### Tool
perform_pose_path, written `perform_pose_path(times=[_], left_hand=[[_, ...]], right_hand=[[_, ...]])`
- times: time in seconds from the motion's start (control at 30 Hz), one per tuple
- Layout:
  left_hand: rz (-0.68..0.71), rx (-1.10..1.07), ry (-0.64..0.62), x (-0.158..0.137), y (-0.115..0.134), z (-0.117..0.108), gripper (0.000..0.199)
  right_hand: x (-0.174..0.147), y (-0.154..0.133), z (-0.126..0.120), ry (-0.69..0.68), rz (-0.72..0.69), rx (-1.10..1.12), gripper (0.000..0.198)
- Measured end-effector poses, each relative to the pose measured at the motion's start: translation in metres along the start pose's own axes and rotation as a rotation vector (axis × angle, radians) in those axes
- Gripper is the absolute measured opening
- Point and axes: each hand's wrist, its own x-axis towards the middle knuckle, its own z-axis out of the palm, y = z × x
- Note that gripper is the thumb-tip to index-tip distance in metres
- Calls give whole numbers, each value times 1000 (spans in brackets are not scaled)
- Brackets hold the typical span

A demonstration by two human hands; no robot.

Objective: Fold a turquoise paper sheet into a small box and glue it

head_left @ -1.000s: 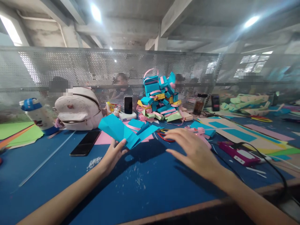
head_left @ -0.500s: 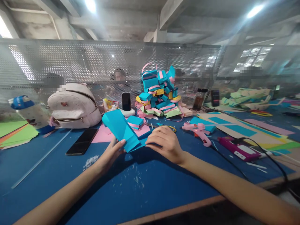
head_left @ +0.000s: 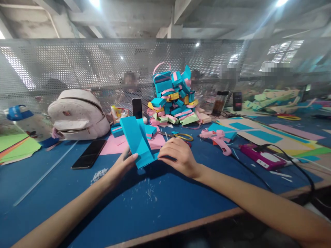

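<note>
A perforated screen is spanning the back, and a blue surface is stretching out in front of it. A pale backpack is sitting on the left, with a blue-capped bottle leaning beside it. A pile of folded paper boxes, mostly blue, pink and yellow, is rising in the middle, near the screen. Nearer the front edge, the person's left hand is holding a folded blue paper just above the surface, its fingers grasping the lower left side with the thumb lying on top. The right hand is facing it, its fingers bunching together and pinching the tip of the paper's lower right flap. The paper is standing at a tilt between the two hands, partly covering a pink sheet behind it. A dark phone is lying left of the left hand, a pink glue gun is resting beyond the right hand, and yellow-handled scissors are lying just behind that hand. Small white scraps are gathering near the left forearm.
</note>
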Motion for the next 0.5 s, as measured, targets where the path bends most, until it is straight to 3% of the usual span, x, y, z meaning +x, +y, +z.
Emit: perform_pose_path(times=[0.5], left_hand=[[-28,7,48,-3,0,0,61]], right_hand=[[1,0,-1,21,4,20,6]])
